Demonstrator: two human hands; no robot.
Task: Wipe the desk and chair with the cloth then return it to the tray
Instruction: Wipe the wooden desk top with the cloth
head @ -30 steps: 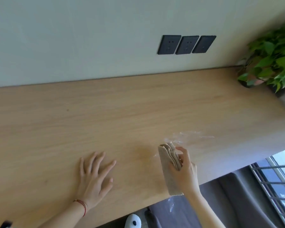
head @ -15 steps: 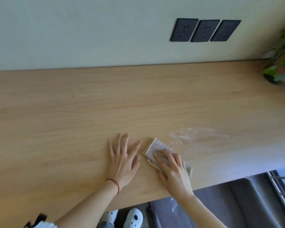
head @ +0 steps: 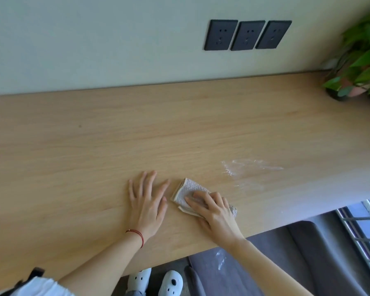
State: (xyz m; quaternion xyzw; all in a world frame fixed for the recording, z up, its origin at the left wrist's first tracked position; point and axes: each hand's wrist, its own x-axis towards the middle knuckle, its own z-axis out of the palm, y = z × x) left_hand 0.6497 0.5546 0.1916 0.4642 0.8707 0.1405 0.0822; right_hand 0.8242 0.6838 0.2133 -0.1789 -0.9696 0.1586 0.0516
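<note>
Your left hand (head: 146, 205) lies flat on the desk (head: 94, 159), cloth (head: 187, 194) just right of it under your right hand (head: 215, 213). Smear (head: 247, 168) further right, plant (head: 359, 60) at far right corner, sockets (head: 247, 35) on wall behind, chair (head: 286, 259) below the front edge.

Bright daylight, soft shadows, wide-angle edge distortion.

Pale wood-grain desk (head: 137, 135), smooth and matt, filling the middle of the frame, with a whitish powdery smear (head: 248, 169) right of centre. Folded cloth (head: 188, 192), nubby woven grey-beige with tan edging, pressed under the right hand (head: 216, 214). Matt black plastic sockets (head: 247, 35) at upper centre on a flat painted wall (head: 94, 39). Grey fabric chair (head: 286, 263) at lower right.
</note>
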